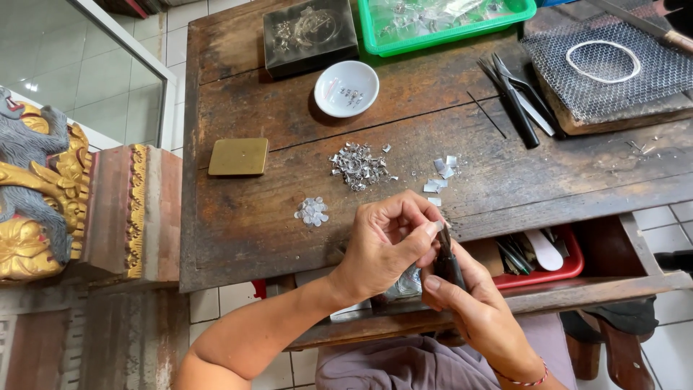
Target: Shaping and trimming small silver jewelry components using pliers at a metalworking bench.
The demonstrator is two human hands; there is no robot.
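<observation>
brass block point(238, 157) on wooden table point(238, 231) | round silver discs point(312, 211) | scrap pile point(357, 166) | left hand point(386, 242) pinched on something too small to tell | right hand point(473, 303) closed around dark shears point(447, 256) at table edge

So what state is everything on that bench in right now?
Left hand: fingertips pinched at the tool's tip.
Right hand: closed round a dark tool.
White bowl: upright, a few small bits inside.
Scrap pile: loose, heaped.
Discs: small cluster, flat.
Brass block: lying flat.
Green tray: holding clear packets.
Red tray: in the open drawer, holding tools.
</observation>
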